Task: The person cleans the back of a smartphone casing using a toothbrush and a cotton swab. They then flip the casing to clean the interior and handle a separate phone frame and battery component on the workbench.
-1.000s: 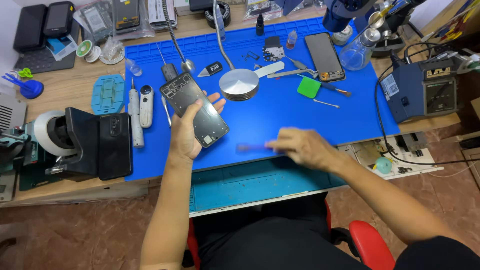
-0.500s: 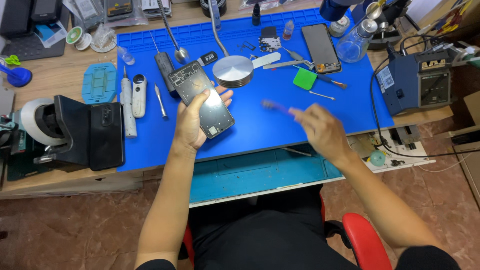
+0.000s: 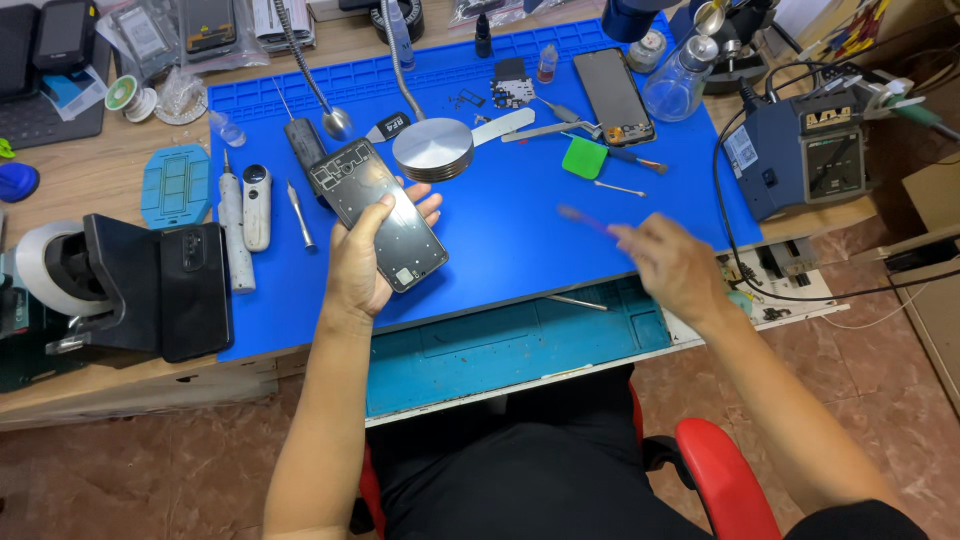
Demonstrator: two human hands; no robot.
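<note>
Two bare hands are being held over the near half of a blue work mat (image 3: 520,240). Nearest, an open teal drawer (image 3: 500,345) is being left pulled out under the bench edge, with a thin metal tool lying at its far rim. Just beyond it, the left hand (image 3: 365,262) is being wrapped around an opened phone frame (image 3: 378,212), fingers curled along its right long edge and thumb pressed on the left edge; the frame is being held tilted above the mat, left of centre. To the right, the right hand (image 3: 672,268) is being closed in a pinch on a slim purple-pink tool (image 3: 585,218), blurred, its tip pointing left toward the frame.

Judged from its look, the frame is being treated as a light, thin, stiff but fragile shell: it is best being gripped by the long side rails, as now, and not by the bare inner face, where small parts may be exposed. The smooth edges are likely slippery.

Farther off, a round metal weight (image 3: 432,149) is lying on the mat just beyond the frame, a green square pad (image 3: 583,157) and a dark phone screen (image 3: 613,96) are lying to the far right, and a grey soldering station (image 3: 805,155) is standing off the mat's right edge.
</note>
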